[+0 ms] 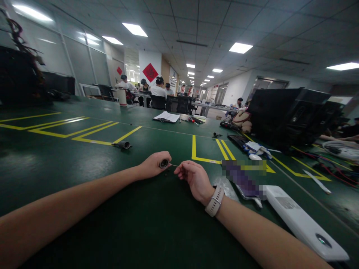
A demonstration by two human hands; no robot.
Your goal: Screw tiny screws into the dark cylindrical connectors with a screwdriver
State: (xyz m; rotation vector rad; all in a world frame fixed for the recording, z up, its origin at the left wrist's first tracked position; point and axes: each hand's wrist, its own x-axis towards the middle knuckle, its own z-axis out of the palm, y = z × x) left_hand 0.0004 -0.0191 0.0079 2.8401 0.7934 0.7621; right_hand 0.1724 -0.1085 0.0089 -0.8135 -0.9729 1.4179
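Observation:
My left hand (155,163) is closed around a dark cylindrical part with a round, metal-rimmed end (163,163) that faces me. Just to its right, my right hand (193,177) pinches a thin metal rod (174,165). The rod's far end reaches to the side of the cylindrical part; whether it goes in cannot be seen. What the rod belongs to is hidden by my fingers. Below my left hand, a few tiny dark pieces (166,174) lie on the green table. A similar dark cylindrical part (122,145) rests on its side farther left.
The green table (134,231) bears yellow tape lines. To the right lie a phone (242,179), a clear plastic bag (226,188), a long white device (305,220) and gloves (256,148). Farther off are a clipboard (166,116), a small dark part (216,134) and black cases (288,114).

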